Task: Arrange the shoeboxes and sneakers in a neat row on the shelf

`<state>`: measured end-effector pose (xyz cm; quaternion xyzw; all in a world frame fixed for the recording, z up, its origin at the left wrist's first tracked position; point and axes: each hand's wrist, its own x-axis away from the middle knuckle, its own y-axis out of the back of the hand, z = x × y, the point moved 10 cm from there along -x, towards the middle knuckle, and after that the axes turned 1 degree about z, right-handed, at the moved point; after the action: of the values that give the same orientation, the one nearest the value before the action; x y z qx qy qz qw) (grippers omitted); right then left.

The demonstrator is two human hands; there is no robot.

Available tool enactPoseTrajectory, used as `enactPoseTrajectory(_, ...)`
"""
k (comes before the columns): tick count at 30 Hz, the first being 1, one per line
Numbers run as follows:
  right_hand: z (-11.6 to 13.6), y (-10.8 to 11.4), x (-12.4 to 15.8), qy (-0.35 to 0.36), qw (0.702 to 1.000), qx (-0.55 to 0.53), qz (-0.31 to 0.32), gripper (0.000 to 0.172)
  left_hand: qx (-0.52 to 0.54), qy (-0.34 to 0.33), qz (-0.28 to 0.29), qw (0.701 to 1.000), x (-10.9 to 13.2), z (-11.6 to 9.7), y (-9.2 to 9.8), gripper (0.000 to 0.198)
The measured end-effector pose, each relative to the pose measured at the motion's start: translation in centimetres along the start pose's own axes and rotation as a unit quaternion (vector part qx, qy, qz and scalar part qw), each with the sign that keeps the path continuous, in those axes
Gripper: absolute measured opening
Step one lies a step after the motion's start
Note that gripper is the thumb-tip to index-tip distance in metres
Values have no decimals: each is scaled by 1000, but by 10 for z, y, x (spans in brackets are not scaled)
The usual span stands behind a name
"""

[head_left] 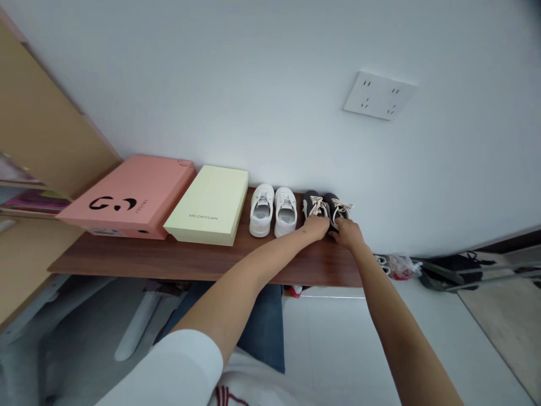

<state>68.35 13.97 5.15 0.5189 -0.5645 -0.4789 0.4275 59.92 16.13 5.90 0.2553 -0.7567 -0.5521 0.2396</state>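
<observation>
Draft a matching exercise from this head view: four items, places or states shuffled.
Items:
1. pink box
2. MEIZHIYUAN box
3. white shoes
4. dark shoes

Places or states:
A. between the MEIZHIYUAN box and the dark shoes
B. gripped by the left hand and right hand
C. nearest the left end of the brown board
D. between the pink box and the white shoes

Pairs: 1-C, 2-D, 3-A, 4-B

A white short sleeve (181, 363) with a smooth, straight hem covers the left upper arm; the white shirt (262, 380) bears dark red stripes (222, 395). The trousers (266, 330) are blue, the forearms (391, 307) bare.
</observation>
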Motion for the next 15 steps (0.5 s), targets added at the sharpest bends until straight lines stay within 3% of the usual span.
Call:
enactPoseTrajectory(5, 2, 51, 13, -48, 994, -36, -96, 31, 33, -31, -123, 991, 26, -7, 45, 35)
enactPoseTrajectory(8, 27, 95, 25, -1, 983, -92, -156, 31, 97, -43, -140, 984, 57, 2, 79, 34)
enactPoseTrajectory(10, 50, 121, 38, 40, 971, -143, -187, 31, 161, -50, -145, 975, 92, 16, 96, 38)
enactPoseTrajectory(13, 90, 136, 70, 92, 942, -248, -207, 31, 280, -29, -160, 946, 170, 52, 92, 46)
enactPoseTrajectory(15, 120, 123, 98, 103, 918, -329, -194, 32, 336, 55, -169, 925, 231, 91, 59, 46)
